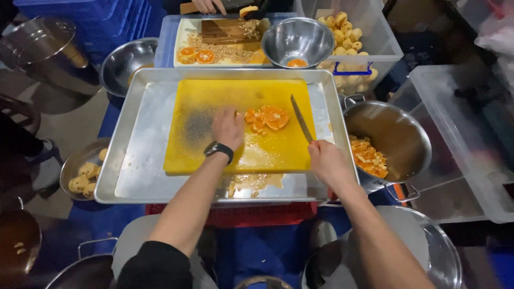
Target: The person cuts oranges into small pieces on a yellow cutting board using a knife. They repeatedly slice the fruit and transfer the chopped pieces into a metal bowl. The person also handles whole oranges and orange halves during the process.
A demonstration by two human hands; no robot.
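Several orange fruit slices (266,118), wet and bright, piled near the middle of the yellow cutting board (214,139), slightly toward its right. Left hand (227,128) pressed flat just left of the slices, fingers spread and loose, touching the pile's edge; black watch (218,149) on that wrist. Right hand (327,160) at the board's lower right corner, fingers clenched on the handle of a knife (301,118), blade slanting up beside the slices, just apart from them. Board resting inside a large metal tray (139,160), pulp and juice pooled below the board's lower edge. Right of the board, a steel pot (396,134) holding diced orange pieces (368,156). Beyond the board, a steel bowl (298,40), a second board with halved fruit (196,55), another person's hand (209,5). Left of the board, a small bowl of peeled pale fruit (83,179).
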